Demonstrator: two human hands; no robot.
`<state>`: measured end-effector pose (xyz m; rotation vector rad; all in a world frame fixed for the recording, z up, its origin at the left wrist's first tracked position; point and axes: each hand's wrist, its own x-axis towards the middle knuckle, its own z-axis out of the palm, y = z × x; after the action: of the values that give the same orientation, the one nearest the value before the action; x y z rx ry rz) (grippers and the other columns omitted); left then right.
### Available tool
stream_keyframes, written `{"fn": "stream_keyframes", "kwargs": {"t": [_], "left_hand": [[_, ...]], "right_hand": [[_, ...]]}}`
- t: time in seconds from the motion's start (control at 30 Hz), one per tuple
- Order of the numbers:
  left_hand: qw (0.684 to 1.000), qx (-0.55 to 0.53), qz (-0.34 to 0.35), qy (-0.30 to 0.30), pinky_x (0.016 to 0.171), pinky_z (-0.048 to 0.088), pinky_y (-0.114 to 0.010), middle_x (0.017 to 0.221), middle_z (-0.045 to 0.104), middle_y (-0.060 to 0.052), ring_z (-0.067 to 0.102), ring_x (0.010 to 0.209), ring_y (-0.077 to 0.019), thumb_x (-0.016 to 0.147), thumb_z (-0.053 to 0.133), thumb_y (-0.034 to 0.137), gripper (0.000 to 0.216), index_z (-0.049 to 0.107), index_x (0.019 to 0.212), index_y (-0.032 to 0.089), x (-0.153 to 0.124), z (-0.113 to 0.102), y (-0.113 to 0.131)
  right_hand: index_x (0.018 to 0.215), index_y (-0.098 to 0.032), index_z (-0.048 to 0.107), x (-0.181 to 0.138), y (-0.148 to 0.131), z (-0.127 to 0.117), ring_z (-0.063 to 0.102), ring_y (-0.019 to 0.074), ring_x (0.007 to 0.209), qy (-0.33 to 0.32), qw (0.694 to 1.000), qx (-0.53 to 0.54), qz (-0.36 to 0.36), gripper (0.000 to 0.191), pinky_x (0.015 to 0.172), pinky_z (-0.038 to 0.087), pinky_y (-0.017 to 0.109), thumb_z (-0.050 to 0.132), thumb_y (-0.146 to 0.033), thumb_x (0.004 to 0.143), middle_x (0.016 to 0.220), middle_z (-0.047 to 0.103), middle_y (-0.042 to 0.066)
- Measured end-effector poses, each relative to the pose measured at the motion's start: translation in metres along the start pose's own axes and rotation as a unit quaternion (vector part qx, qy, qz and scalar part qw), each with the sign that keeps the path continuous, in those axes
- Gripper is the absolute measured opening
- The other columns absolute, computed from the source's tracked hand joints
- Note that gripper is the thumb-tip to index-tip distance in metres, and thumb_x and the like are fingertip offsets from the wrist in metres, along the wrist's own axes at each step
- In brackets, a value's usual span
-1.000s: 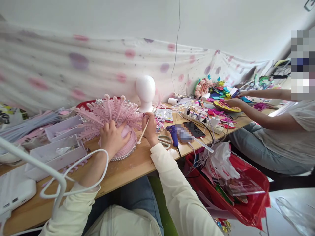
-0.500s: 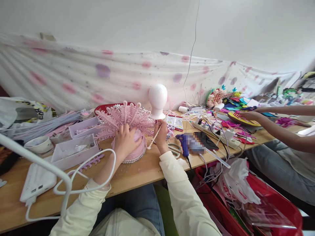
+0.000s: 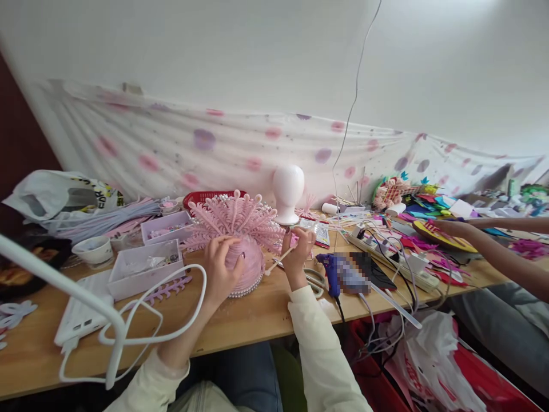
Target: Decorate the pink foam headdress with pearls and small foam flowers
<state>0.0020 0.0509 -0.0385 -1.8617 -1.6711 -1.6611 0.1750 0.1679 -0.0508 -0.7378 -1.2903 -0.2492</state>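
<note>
A pink headdress (image 3: 251,260) stands on the table, a smooth pleated dome edged with pearl beads below a fan of fuzzy leaf-like sprays. My left hand (image 3: 221,272) is on the dome's left side, its fingers bent and thumb reaching across the front, steadying it. Right of the dome, my right hand (image 3: 297,254) pinches a thin cotton swab (image 3: 279,262) that slants down left. The swab's pale tip is near the beaded rim, apart from it as far as I can see. Behind stands a white foam head (image 3: 288,191).
Scissors (image 3: 315,281), a blue glue gun (image 3: 330,272) and a power strip (image 3: 394,257) lie to the right. White boxes (image 3: 143,269), a power bank (image 3: 86,303) and a looping white cable are on the left. Another person's hand (image 3: 450,229) holds a yellow piece at far right.
My left hand has shifted on the dome, its thumb now across the front. My right hand has turned, with the swab still pinched and its tip lower. The camera view has shifted.
</note>
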Motion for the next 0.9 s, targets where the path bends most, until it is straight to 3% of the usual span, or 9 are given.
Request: {"fn": "stream_keyframes", "kwargs": {"t": [0.07, 0.17, 0.2, 0.33, 0.47, 0.63, 0.9], "left_hand": [[0.996, -0.08, -0.028, -0.02, 0.107, 0.041, -0.045, 0.111, 0.059, -0.009, 0.056, 0.115, -0.0271, 0.085, 0.054, 0.022, 0.024, 0.068, 0.103, 0.02, -0.011, -0.015, 0.008], [0.965, -0.223, -0.089, -0.101, 0.106, 0.044, -0.042, 0.116, 0.059, -0.008, 0.056, 0.117, -0.0261, 0.087, 0.056, 0.025, 0.022, 0.071, 0.102, 0.024, -0.034, -0.035, 0.02], [0.948, -0.271, -0.117, -0.123, 0.105, 0.045, -0.041, 0.118, 0.059, -0.009, 0.056, 0.119, -0.0264, 0.087, 0.057, 0.026, 0.021, 0.072, 0.101, 0.024, -0.042, -0.04, 0.023], [0.885, -0.392, -0.179, -0.175, 0.106, 0.044, -0.041, 0.119, 0.058, -0.01, 0.054, 0.122, -0.0284, 0.083, 0.061, 0.028, 0.022, 0.075, 0.099, 0.023, -0.059, -0.052, 0.035], [0.872, -0.407, -0.17, -0.21, 0.113, 0.037, -0.044, 0.118, 0.059, -0.009, 0.052, 0.124, -0.0286, 0.078, 0.061, 0.022, 0.022, 0.074, 0.095, 0.023, -0.06, -0.059, 0.041], [0.881, -0.387, -0.205, -0.176, 0.105, 0.044, -0.041, 0.12, 0.06, -0.008, 0.055, 0.12, -0.0267, 0.075, 0.056, 0.015, 0.029, 0.07, 0.099, 0.024, -0.063, -0.065, 0.039], [0.876, -0.381, -0.231, -0.186, 0.101, 0.044, -0.038, 0.119, 0.063, -0.007, 0.057, 0.117, -0.0245, 0.073, 0.054, 0.011, 0.037, 0.071, 0.103, 0.025, -0.068, -0.073, 0.029]], "right_hand": [[0.083, -0.024, 0.057, -0.005, -0.019, -0.017, 0.056, 0.0212, 0.079, 0.014, 0.999, -0.009, -0.036, 0.007, 0.08, 0.041, 0.04, 0.059, -0.027, 0.089, 0.081, 0.062, 0.003], [0.09, -0.027, 0.061, -0.024, -0.058, -0.044, 0.056, 0.023, 0.085, 0.033, 0.993, -0.046, -0.105, 0.005, 0.086, 0.038, 0.044, 0.064, -0.023, 0.088, 0.087, 0.064, 0.004], [0.09, -0.027, 0.06, -0.032, -0.071, -0.052, 0.055, 0.0221, 0.082, 0.028, 0.995, -0.027, -0.087, 0.006, 0.085, 0.038, 0.044, 0.058, -0.021, 0.092, 0.085, 0.063, 0.003], [0.083, -0.024, 0.059, -0.061, -0.11, -0.065, 0.053, 0.0214, 0.078, -0.105, 0.992, 0.063, 0.002, 0.025, 0.073, 0.039, 0.037, 0.04, -0.022, 0.1, 0.078, 0.059, 0.002], [0.082, -0.024, 0.057, -0.075, -0.126, -0.062, 0.053, 0.02, 0.074, -0.152, 0.984, 0.074, 0.058, 0.022, 0.069, 0.04, 0.034, 0.044, -0.023, 0.1, 0.077, 0.059, 0.001], [0.083, -0.024, 0.06, -0.08, -0.137, -0.06, 0.057, 0.0194, 0.074, -0.164, 0.975, 0.093, 0.113, 0.037, 0.067, 0.042, 0.032, 0.032, -0.034, 0.105, 0.076, 0.06, 0.0], [0.075, -0.024, 0.05, -0.086, -0.149, -0.05, 0.049, 0.0206, 0.073, -0.214, 0.972, 0.056, 0.083, 0.033, 0.069, 0.037, 0.035, 0.035, -0.027, 0.104, 0.074, 0.051, 0.0]]}}
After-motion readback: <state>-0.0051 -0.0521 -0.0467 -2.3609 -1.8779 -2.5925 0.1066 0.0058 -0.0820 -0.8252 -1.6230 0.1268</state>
